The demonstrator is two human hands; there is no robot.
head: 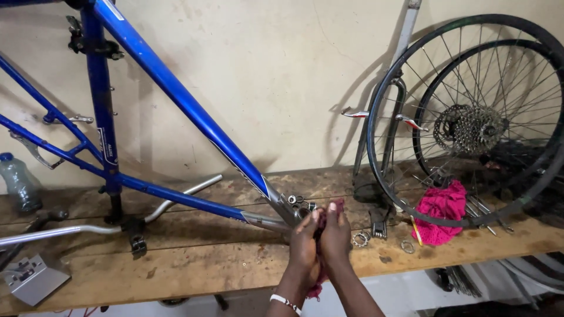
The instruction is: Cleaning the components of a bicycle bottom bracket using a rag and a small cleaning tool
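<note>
Both hands met at the front edge of the wooden tabletop (194, 264), just below the end of the blue bicycle frame (176, 94). The left hand (304, 243) and the right hand (336, 238) were pressed close together, fingers curled inward, clamping a dark red rag (320, 230) between them. A tail of the same rag hung down beneath the wrists. The left wrist wore a pale bracelet (286, 303). The fingertips sat right against the silver head tube (292, 206) where the blue tubes joined; whether the rag itself touched the metal could not be made out.

The frame lay upside down across the tabletop, with silver handlebars (88, 226) resting under it to the left. Small metal rings (361, 238) lay just right of the hands. Farther right, a pink cloth (442, 206) was bunched against two wheels (470, 117) leaning on the wall, the inner one carrying a cassette of sprockets (470, 128). A clear plastic bottle (17, 182) stood at the far left, and a grey metal bracket (32, 277) lay near the front left corner.
</note>
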